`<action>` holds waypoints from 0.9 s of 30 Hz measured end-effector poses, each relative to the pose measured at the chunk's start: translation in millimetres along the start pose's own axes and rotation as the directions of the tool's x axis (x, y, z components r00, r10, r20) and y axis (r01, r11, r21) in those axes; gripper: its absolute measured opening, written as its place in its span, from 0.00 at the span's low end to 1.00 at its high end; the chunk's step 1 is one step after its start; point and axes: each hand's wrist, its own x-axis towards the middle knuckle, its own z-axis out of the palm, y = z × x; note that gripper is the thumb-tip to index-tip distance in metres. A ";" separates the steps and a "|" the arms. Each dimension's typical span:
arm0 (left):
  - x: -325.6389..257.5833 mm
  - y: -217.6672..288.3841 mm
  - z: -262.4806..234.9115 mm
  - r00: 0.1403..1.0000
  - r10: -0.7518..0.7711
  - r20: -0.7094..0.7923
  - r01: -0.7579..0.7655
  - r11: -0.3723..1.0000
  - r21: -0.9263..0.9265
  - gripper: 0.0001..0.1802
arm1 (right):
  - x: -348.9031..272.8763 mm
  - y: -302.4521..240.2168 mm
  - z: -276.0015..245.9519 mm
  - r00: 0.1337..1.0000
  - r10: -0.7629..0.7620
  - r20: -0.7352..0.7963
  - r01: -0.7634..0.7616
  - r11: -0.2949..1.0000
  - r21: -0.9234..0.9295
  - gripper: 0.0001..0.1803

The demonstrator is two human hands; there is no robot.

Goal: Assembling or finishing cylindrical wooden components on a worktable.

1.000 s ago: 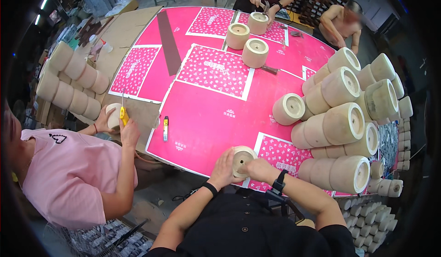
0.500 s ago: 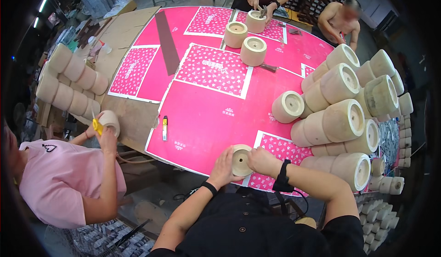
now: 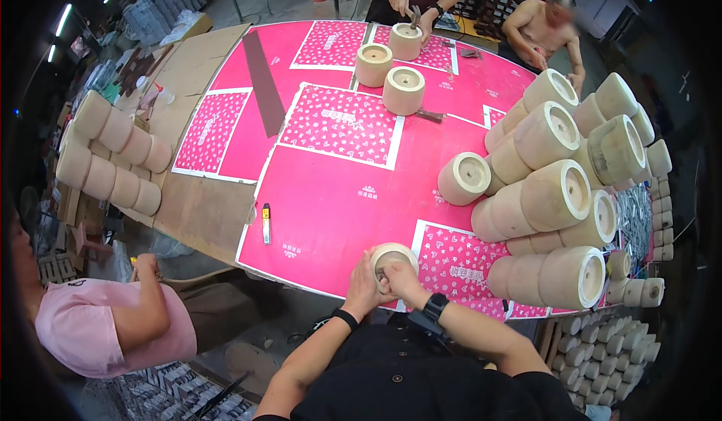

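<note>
Holds a pale, round, hollowed wooden block (image 3: 389,255) at the near edge of the pink-covered tabletop (image 3: 331,212), with the left hand (image 3: 365,285) clamped around its side; reaches into the hollow with the curled fingers of the right hand (image 3: 403,282), too hidden to tell whether pinching anything. Best to brace firmly, press evenly and keep clear of the stacked pale wooden cylinders (image 3: 545,278) along the right edge.

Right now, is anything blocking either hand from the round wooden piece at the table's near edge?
Nothing visible is. The left hand is against the side of the wooden piece, and the right hand is over its hollow top. What the right fingers may hold is hidden.
</note>
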 end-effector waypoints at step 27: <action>-2.0 -6.2 3.5 0.999 0.051 0.012 -0.053 0.987 0.153 0.73 | 44.8 -81.5 -73.8 0.254 -0.138 0.957 0.623 -0.734 -0.271 0.16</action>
